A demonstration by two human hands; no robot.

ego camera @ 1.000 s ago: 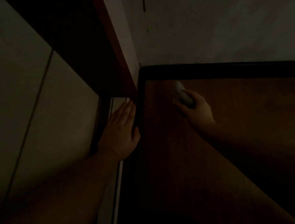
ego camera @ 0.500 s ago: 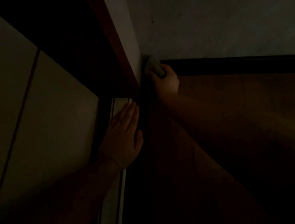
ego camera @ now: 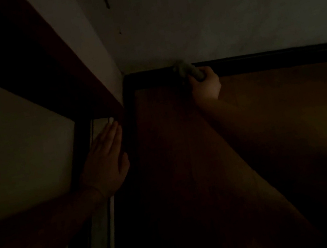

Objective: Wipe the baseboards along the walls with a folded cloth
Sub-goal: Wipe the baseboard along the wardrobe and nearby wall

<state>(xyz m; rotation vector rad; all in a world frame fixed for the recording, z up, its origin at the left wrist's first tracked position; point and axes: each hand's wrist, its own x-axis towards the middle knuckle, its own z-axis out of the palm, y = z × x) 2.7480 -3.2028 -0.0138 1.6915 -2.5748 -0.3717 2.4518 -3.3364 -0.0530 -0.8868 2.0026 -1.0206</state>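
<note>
Cloth (ego camera: 189,71) pale, bunched, gripped by right hand (ego camera: 206,86) against dark baseboard (ego camera: 267,59); left hand (ego camera: 106,166) flat.

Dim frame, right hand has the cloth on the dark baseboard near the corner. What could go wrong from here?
1. The scene is very dark, so dust left on the dark baseboard may go unnoticed.
2. The right hand grips the bunched pale cloth a little way from the corner; the corner stretch could get skipped.
3. The left hand rests flat by the pale floor track beside the red-brown door frame; leaning weight there might let it slip.
</note>
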